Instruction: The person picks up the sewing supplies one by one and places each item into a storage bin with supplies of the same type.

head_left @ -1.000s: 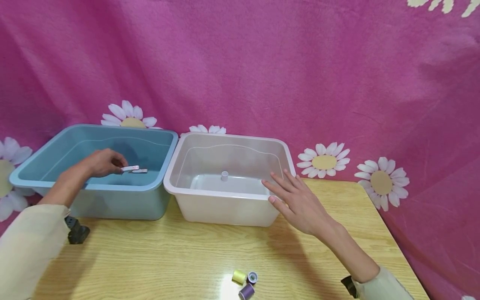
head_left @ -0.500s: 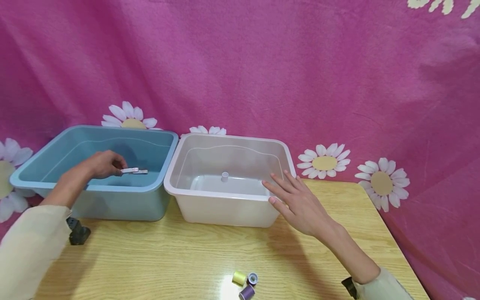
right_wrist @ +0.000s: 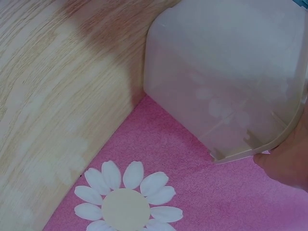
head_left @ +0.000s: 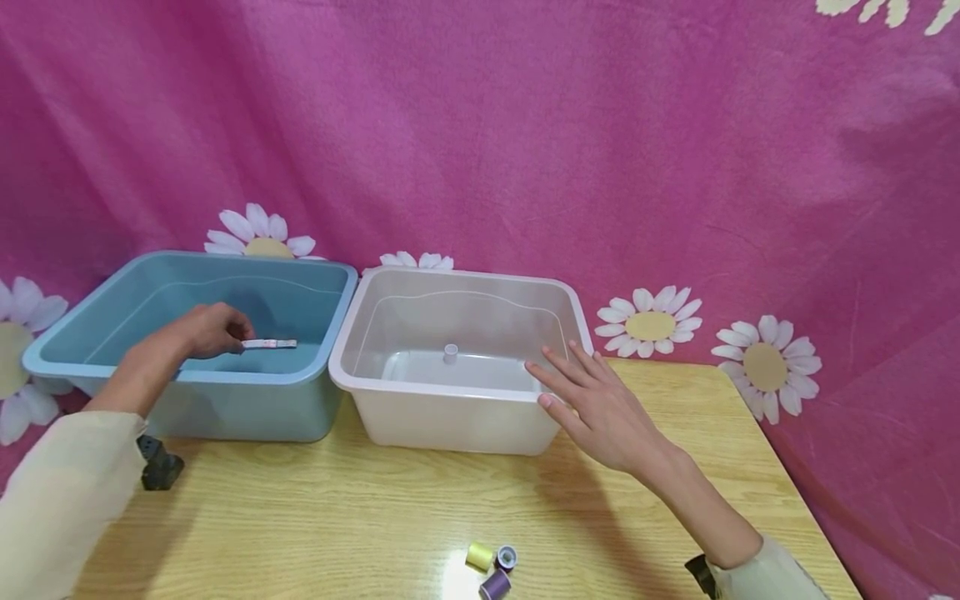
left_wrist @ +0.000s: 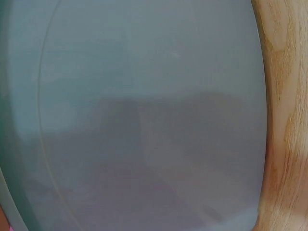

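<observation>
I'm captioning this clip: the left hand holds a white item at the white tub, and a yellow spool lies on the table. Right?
Not quite: the head view shows the left hand holding the white item at the blue tub, not the white tub. The yellow spool does lie on the table.

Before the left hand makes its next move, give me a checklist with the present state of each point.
1. Left hand holding the white strip: ok, pinched at its near end.
2. Strip within the opening of the blue bin, seen from the head: ok.
3. Strip free of the bin's floor: cannot tell from this angle.
4. Grip visible from the left wrist: not ok, that view mainly shows bin wall.
5. Right hand at the right rim of the pale bin: ok, fingers spread.
6. Thread spools outside both bins: ok, on the table.
</observation>
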A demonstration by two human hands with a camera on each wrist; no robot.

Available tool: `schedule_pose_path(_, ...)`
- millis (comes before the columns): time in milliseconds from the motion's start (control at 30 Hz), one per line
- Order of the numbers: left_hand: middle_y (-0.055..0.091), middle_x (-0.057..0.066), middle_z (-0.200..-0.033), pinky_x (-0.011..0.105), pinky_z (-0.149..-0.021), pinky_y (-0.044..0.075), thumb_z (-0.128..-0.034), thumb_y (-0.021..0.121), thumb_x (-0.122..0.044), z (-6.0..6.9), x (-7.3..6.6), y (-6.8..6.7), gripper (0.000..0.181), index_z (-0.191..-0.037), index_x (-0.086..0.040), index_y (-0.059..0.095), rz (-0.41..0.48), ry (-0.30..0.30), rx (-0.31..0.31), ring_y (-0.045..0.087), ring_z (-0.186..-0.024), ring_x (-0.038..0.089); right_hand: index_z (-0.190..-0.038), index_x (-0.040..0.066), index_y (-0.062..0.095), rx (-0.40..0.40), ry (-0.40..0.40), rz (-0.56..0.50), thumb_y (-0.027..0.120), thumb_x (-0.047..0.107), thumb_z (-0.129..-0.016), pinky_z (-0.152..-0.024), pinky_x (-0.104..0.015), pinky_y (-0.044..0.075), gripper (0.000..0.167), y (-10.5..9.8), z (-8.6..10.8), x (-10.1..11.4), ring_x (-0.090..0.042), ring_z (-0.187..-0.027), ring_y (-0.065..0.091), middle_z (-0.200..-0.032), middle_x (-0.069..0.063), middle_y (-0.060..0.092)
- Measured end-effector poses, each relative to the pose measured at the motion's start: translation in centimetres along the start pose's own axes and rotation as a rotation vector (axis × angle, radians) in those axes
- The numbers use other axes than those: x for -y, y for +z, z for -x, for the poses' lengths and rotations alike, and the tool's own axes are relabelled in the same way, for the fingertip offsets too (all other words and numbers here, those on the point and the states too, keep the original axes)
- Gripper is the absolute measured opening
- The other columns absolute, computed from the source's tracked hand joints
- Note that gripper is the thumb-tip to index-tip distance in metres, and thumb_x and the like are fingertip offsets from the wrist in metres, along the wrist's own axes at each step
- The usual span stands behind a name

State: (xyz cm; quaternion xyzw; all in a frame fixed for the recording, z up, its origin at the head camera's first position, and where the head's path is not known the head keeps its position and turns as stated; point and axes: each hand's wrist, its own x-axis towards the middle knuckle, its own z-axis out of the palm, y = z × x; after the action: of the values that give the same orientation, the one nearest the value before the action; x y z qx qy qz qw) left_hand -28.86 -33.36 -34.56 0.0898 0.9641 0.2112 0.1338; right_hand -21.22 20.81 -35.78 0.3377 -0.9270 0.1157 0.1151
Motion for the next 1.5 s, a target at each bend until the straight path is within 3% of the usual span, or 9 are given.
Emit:
schedule_pose_path(367, 0.065, 0.013, -0.090, 0.053, -0.082, 0.050, -0.0905, 0.064, 0.006, 0.1, 0.0, -0.3, 0.010, -0.100, 0.007, 0.067, -0.018, 0.002, -0.011, 0.056, -0.086, 0.032, -0.151, 0.022, 0.046, -0.003, -0.003, -0.003, 0.043, 0.041, -0.107, -0.118, -0.052, 0.013, 0.049, -0.2, -0.3, 0.1, -0.034, -0.150, 0.015, -0.158, -0.005, 0.035)
schedule_pose_path(600, 0.067, 0.014, -0.090, 0.053, -0.079, 0.051, -0.0903, 0.066, 0.003, 0.1, -0.2, -0.4, 0.014, -0.103, 0.009, 0.067, -0.027, 0.038, -0.095, 0.058, -0.087, 0.032, -0.151, 0.023, 0.046, 0.005, -0.002, -0.002, 0.043, 0.041, -0.107, -0.118, -0.051, 0.013, 0.048, -0.1, -0.3, 0.0, -0.035, -0.150, 0.015, -0.159, -0.003, 0.034)
schedule_pose_path(800, 0.067, 0.023, -0.101, 0.057, -0.085, 0.050, -0.0902, 0.066, 0.002, 0.5, -1.8, -0.4, 0.023, -0.112, 0.012, 0.064, -0.008, 0.102, -0.143, 0.061, -0.096, 0.038, -0.151, 0.023, 0.047, 0.001, 0.002, 0.005, 0.044, 0.040, -0.106, -0.118, -0.051, 0.013, 0.048, 0.0, -0.1, -0.2, -0.038, -0.149, 0.018, -0.159, -0.004, 0.035)
schedule_pose_path(967, 0.066, 0.027, -0.108, 0.056, -0.086, 0.050, -0.0920, 0.066, 0.001, 1.4, -3.0, -0.4, 0.028, -0.118, 0.012, 0.061, -0.001, 0.158, -0.186, 0.061, -0.100, 0.040, -0.151, 0.023, 0.047, 0.003, 0.003, -0.002, 0.044, 0.040, -0.106, -0.118, -0.051, 0.013, 0.048, 0.1, 0.0, -0.2, -0.037, -0.149, 0.016, -0.159, -0.005, 0.034)
schedule_pose_path(1367, 0.069, 0.018, -0.108, 0.052, -0.088, 0.051, -0.0905, 0.068, 0.002, 4.6, -6.6, -0.1, 0.026, -0.117, 0.004, 0.065, 0.003, 0.325, -0.364, 0.066, -0.099, 0.033, -0.150, 0.023, 0.048, -0.012, -0.004, 0.002, 0.045, 0.039, -0.106, -0.117, -0.052, 0.015, 0.047, 0.0, 0.0, -0.1, -0.040, -0.148, 0.020, -0.157, -0.006, 0.037)
schedule_pose_path(1500, 0.070, 0.013, -0.108, 0.048, -0.087, 0.052, -0.0898, 0.071, 0.000, 5.8, -7.6, 0.1, 0.028, -0.117, 0.001, 0.066, 0.025, 0.359, -0.396, 0.067, -0.098, 0.029, -0.151, 0.023, 0.048, -0.011, -0.003, 0.001, 0.045, 0.039, -0.106, -0.117, -0.053, 0.016, 0.047, 0.1, 0.0, 0.0, -0.039, -0.148, 0.019, -0.158, -0.006, 0.037)
